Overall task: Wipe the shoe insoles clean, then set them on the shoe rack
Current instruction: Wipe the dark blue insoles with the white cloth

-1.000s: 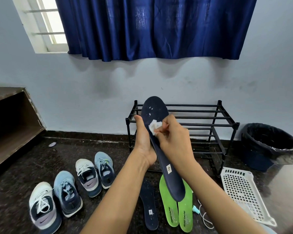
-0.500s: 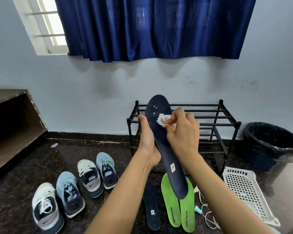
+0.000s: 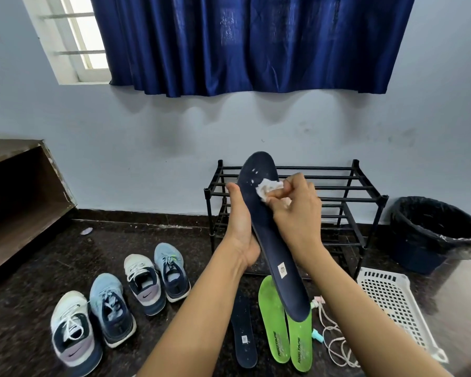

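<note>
grips the dark insole (image 3: 275, 248) in the left hand (image 3: 239, 229), fingers curled round its left edge, toe end tilted up in front of the shoe rack (image 3: 337, 186). pinches a crumpled tissue (image 3: 265, 187) in the right hand (image 3: 297, 210) and presses it against the sole. now rubs higher than a second ago, closer to the toe, just beside a few white specks (image 3: 252, 182) not yet cleared. probably finishes this face soon. leaves a second dark insole (image 3: 245, 336) and two green insoles (image 3: 273, 322) on the floor (image 3: 38, 268), with nothing on the rack.
</note>
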The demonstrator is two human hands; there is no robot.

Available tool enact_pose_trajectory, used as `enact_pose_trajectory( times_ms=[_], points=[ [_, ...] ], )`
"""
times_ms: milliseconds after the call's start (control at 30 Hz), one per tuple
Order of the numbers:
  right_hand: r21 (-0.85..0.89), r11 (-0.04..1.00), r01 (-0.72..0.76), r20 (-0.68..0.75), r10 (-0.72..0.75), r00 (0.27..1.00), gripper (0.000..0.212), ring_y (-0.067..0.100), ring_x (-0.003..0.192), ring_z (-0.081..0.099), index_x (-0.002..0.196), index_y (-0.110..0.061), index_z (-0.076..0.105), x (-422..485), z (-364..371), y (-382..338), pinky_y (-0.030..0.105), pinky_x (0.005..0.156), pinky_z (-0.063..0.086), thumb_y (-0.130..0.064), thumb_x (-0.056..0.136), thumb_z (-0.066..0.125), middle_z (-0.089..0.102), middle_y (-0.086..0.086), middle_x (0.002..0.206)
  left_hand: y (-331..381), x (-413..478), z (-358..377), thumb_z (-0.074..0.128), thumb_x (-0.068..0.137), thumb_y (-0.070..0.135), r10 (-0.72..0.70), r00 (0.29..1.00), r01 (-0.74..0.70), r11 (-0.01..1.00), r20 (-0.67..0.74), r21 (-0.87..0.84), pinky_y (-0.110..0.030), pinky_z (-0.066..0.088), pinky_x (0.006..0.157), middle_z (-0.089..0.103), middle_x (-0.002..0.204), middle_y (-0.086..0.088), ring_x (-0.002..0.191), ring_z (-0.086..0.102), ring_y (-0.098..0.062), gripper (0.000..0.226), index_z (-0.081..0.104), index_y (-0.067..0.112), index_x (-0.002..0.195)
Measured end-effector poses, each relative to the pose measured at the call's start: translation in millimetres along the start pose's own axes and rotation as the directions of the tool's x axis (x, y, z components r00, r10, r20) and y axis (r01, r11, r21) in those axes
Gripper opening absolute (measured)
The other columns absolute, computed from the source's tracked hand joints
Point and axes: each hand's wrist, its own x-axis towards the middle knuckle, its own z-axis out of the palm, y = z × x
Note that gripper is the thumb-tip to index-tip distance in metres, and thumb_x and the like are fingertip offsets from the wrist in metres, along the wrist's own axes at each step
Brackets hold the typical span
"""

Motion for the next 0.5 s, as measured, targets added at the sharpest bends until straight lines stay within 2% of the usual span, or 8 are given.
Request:
enact_pose_trajectory(
  times_ms=[100, 200, 300, 367, 433, 500],
  points=[
    [0.133, 0.99, -0.048, 0.149, 0.028, 0.988, 0.041, 0.02, 0.085, 0.06, 0.074, -0.033, 0.037, -16, 8, -7, 0.038, 0.076, 0.048, -0.009, 0.071, 0.069, 0.066, -0.002, 0.077, 7, 4, -6, 0.014, 0.083, 0.084, 0.021, 0.999, -0.023, 0.999, -0.045, -0.032, -0.031, 0.054, 0.072, 0.069, 0.086, -0.011, 0.077, 0.069, -0.023, 0.092, 0.074, 0.014, 0.092],
    [0.045, 0.999, 0.019, 0.234, -0.029, 0.972, 0.04, 0.019, 0.084, 0.056, 0.074, -0.033, 0.035, -21, 8, -7, 0.039, 0.075, 0.045, -0.014, 0.071, 0.069, 0.065, 0.0, 0.079, 13, 4, -13, 0.017, 0.081, 0.085, 0.012, 0.999, -0.015, 0.998, -0.052, -0.061, -0.03, 0.056, 0.068, 0.07, 0.085, -0.009, 0.075, 0.069, -0.023, 0.094, 0.078, 0.014, 0.092],
    [-0.193, 0.97, 0.149, 0.127, -0.126, 0.984, 0.032, 0.018, 0.082, 0.043, 0.082, -0.024, 0.04, -12, 0, -6, 0.035, 0.076, 0.034, -0.006, 0.073, 0.065, 0.055, -0.004, 0.08, 10, 2, -10, 0.013, 0.085, 0.082, 0.018, 1.0, -0.019, 0.997, -0.012, -0.075, -0.027, 0.057, 0.066, 0.072, 0.087, -0.009, 0.075, 0.07, -0.02, 0.094, 0.072, 0.012, 0.107],
    [-0.274, 0.952, 0.139, 0.013, -0.14, 0.99, 0.03, 0.02, 0.084, 0.043, 0.084, -0.022, 0.04, -4, -2, -6, 0.032, 0.076, 0.028, -0.006, 0.073, 0.063, 0.056, -0.002, 0.081, 5, 0, -5, 0.012, 0.088, 0.078, 0.035, 0.999, -0.033, 0.995, 0.012, -0.09, -0.026, 0.057, 0.066, 0.073, 0.087, -0.009, 0.075, 0.071, -0.019, 0.089, 0.069, 0.013, 0.108],
    [-0.256, 0.959, 0.119, -0.065, -0.14, 0.988, 0.03, 0.021, 0.083, 0.044, 0.085, -0.021, 0.041, -2, -1, -6, 0.028, 0.075, 0.023, -0.006, 0.073, 0.064, 0.058, -0.001, 0.081, 1, 0, -2, 0.013, 0.089, 0.076, 0.033, 0.999, -0.031, 0.995, 0.022, -0.098, -0.027, 0.056, 0.068, 0.074, 0.087, -0.008, 0.076, 0.072, -0.018, 0.085, 0.07, 0.015, 0.103],
    [-0.129, 0.988, 0.086, -0.073, -0.096, 0.993, 0.031, 0.022, 0.084, 0.046, 0.083, -0.019, 0.041, -4, 2, -9, 0.025, 0.073, 0.023, -0.006, 0.074, 0.067, 0.06, -0.001, 0.08, 1, 1, -2, 0.013, 0.088, 0.078, 0.043, 0.999, -0.041, 0.995, 0.018, -0.091, -0.03, 0.056, 0.072, 0.074, 0.088, -0.008, 0.079, 0.072, -0.019, 0.086, 0.071, 0.016, 0.102]
  ],
)
